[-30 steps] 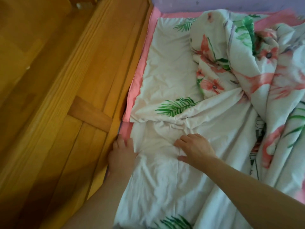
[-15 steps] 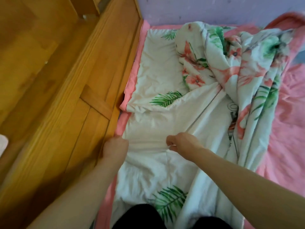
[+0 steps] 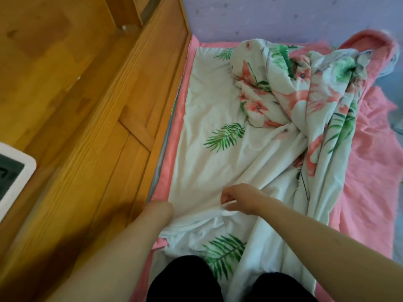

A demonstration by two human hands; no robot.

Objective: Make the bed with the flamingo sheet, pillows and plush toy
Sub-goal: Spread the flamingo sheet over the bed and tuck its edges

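The white flamingo sheet point(image 3: 220, 162) with green fern prints lies over a pink under-sheet point(image 3: 368, 192). Its left strip is pulled flat along the bed's left side; the rest is bunched in a crumpled heap point(image 3: 305, 92) at the far right. My right hand point(image 3: 238, 199) pinches a fold of the sheet in front of me. My left hand point(image 3: 160, 211) is curled at the sheet's left edge by the wooden rail, its fingers hidden under the wrist. No pillows or plush toy are in view.
A wooden bed frame point(image 3: 113, 131) runs along the left. A lilac wall point(image 3: 283, 18) closes the far end. A white device with a dark screen point(image 3: 13, 171) sits at the left edge. My knees in black point(image 3: 185, 280) rest on the sheet.
Both hands have drawn back toward me with the sheet. The fold by the rail has opened out, and the left strip now lies flatter and longer. My right hand went from flat to pinching.
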